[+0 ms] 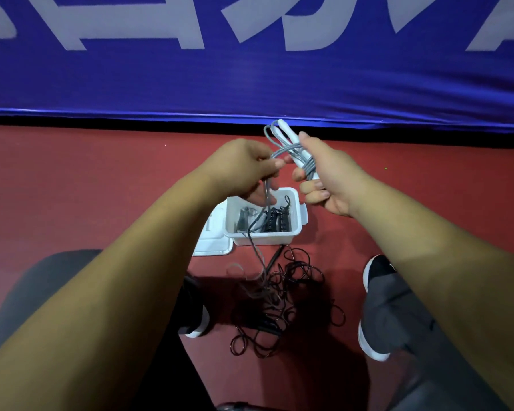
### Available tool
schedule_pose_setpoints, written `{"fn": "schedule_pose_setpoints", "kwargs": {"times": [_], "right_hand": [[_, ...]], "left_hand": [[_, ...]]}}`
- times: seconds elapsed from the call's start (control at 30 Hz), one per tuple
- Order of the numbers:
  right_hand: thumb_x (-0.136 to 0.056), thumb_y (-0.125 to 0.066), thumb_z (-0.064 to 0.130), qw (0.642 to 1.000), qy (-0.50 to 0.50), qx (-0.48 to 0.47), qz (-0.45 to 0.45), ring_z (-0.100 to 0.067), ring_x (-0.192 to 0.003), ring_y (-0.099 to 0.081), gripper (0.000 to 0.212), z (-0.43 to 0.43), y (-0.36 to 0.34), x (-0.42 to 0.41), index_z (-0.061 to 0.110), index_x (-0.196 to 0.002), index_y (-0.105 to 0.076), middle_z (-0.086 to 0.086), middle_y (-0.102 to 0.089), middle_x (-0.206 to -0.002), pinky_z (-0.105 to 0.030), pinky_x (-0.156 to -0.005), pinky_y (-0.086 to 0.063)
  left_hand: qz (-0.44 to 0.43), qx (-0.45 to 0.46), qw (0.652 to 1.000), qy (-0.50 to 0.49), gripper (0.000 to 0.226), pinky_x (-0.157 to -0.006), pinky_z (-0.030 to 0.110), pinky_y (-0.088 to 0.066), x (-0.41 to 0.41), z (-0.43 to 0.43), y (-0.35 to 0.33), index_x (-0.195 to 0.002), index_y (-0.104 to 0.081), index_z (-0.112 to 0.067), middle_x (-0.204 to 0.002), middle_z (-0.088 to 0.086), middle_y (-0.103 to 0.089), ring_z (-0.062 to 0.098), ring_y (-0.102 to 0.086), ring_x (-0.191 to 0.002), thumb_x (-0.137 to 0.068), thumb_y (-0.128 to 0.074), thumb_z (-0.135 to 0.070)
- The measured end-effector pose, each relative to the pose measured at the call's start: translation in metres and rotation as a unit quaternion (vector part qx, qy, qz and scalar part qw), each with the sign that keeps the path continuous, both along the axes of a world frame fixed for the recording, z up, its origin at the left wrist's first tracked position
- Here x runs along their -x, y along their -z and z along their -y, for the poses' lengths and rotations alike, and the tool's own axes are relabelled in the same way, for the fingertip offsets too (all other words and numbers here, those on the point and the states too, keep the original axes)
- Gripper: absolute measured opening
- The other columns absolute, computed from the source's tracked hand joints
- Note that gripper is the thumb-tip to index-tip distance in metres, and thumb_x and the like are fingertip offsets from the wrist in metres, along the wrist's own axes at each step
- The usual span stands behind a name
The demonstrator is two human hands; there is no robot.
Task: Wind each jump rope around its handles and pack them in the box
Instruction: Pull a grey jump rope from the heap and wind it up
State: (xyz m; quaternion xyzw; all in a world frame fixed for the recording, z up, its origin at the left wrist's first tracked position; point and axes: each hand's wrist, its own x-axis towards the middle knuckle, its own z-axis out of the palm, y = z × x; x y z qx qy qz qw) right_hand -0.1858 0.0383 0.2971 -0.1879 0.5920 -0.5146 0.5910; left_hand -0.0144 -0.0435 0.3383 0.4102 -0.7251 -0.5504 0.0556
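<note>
grey rope (291, 149) part-wound on white handles (288, 137) | white box (264, 239) (coiled ropes inside)

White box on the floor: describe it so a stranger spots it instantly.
Below the blue banner, on the red floor, just beyond the tangled black rope, stands the white box. Unlike the flat lid beside it, it is open-topped and holds coiled ropes.

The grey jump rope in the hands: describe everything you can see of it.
The grey jump rope is a thin cord with two white handles, gripped together, tilted, in the right hand. Several turns wrap the handles. The left hand pinches the cord beside them; the slack hangs past the white box to the red floor, into a tangle of black ropes.
</note>
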Motion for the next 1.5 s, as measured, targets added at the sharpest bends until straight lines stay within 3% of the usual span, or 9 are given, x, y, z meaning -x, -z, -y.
{"fn": "schedule_pose_setpoints", "kwargs": {"times": [0.1,0.2,0.33,0.5,0.73,0.9,1.03,1.17,1.5], "right_hand": [[-0.101,-0.057,0.060,1.000,0.012,0.003,0.010,-0.007,-0.045,-0.021,0.045,0.001,-0.002,0.004,0.016,-0.111,-0.065,0.000,-0.051,-0.069,-0.017,-0.037,-0.016],[-0.100,-0.056,0.055,1.000,0.012,0.012,0.025,-0.007,-0.045,-0.018,0.041,0.002,-0.007,0.008,0.016,-0.112,-0.063,0.000,-0.049,-0.069,-0.017,-0.036,-0.014],[-0.097,-0.063,0.061,0.999,-0.014,0.035,0.027,-0.007,-0.045,-0.016,0.043,0.000,-0.018,0.016,0.018,-0.100,-0.058,0.002,-0.049,-0.071,-0.017,-0.034,-0.013],[-0.099,-0.065,0.051,0.997,-0.058,0.049,0.029,-0.005,-0.046,-0.017,0.032,-0.007,-0.027,0.018,0.020,-0.099,-0.056,0.000,-0.055,-0.075,-0.017,-0.033,-0.012],[-0.101,-0.060,0.029,0.995,-0.070,0.049,0.057,-0.003,-0.047,-0.021,0.014,-0.010,-0.027,0.018,0.015,-0.105,-0.059,-0.001,-0.054,-0.078,-0.016,-0.032,-0.016],[-0.104,-0.059,0.027,0.991,-0.088,0.042,0.086,-0.001,-0.045,-0.022,0.024,-0.011,-0.029,0.016,0.015,-0.124,-0.058,0.001,-0.052,-0.075,-0.015,-0.032,-0.016],[-0.102,-0.059,0.025,0.983,-0.126,0.045,0.122,-0.001,-0.043,-0.023,0.012,-0.015,-0.035,0.015,0.019,-0.109,-0.052,0.003,-0.050,-0.075,-0.013,-0.033,-0.014],[-0.092,-0.065,0.024,0.966,-0.219,0.032,0.134,0.002,-0.043,-0.026,0.027,-0.021,-0.035,0.015,0.018,-0.113,-0.049,0.003,-0.046,-0.073,-0.011,-0.036,-0.011],[-0.098,-0.059,0.007,0.908,-0.409,-0.088,0.030,-0.008,-0.050,-0.014,0.014,-0.032,-0.021,0.008,0.019,-0.099,-0.068,-0.004,-0.046,-0.074,-0.014,-0.040,-0.011]], "left_hand": [[-0.083,0.001,0.997,0.005,0.014,-0.100,0.057,-0.057,-0.002,0.008,0.000,-0.093,-0.075,-0.012,-0.093,0.012,-0.077,0.025,-0.076,-0.091,-0.102,-0.067,-0.018],[-0.104,0.007,0.992,0.071,0.018,-0.108,0.046,-0.053,-0.007,0.015,-0.004,-0.116,-0.077,-0.011,-0.101,0.011,-0.078,0.018,-0.072,-0.099,-0.101,-0.067,-0.008],[-0.079,0.012,0.985,0.155,0.032,-0.096,0.021,-0.052,-0.010,0.016,-0.013,-0.120,-0.077,-0.018,-0.092,-0.008,-0.077,0.008,-0.065,-0.091,-0.094,-0.073,-0.001],[0.062,0.101,0.976,0.182,0.014,-0.100,0.038,-0.054,-0.014,0.024,-0.007,-0.102,-0.083,-0.026,-0.095,-0.004,-0.081,0.008,-0.069,-0.088,-0.089,-0.082,-0.031],[0.126,0.106,0.970,0.181,0.021,-0.072,0.028,-0.060,-0.009,0.021,0.006,-0.094,-0.078,-0.017,-0.079,-0.001,-0.079,0.008,-0.071,-0.069,-0.100,-0.070,-0.035],[0.177,0.092,0.967,0.158,0.031,-0.066,0.034,-0.060,-0.009,0.023,0.017,-0.101,-0.073,-0.014,-0.082,0.007,-0.080,0.016,-0.073,-0.069,-0.108,-0.055,-0.037],[0.109,0.047,0.989,0.086,0.030,-0.063,0.029,-0.054,-0.005,0.024,0.020,-0.104,-0.070,-0.001,-0.090,0.018,-0.077,0.022,-0.070,-0.069,-0.110,-0.053,-0.025],[0.033,0.057,0.997,0.038,0.025,-0.061,0.025,-0.057,-0.004,0.026,0.018,-0.103,-0.074,0.000,-0.083,0.009,-0.077,0.013,-0.070,-0.063,-0.108,-0.057,-0.018],[-0.087,0.063,0.991,0.074,0.012,-0.095,0.036,-0.058,-0.005,0.022,0.002,-0.102,-0.078,-0.006,-0.108,0.022,-0.076,0.020,-0.070,-0.093,-0.097,-0.069,0.000]]}}
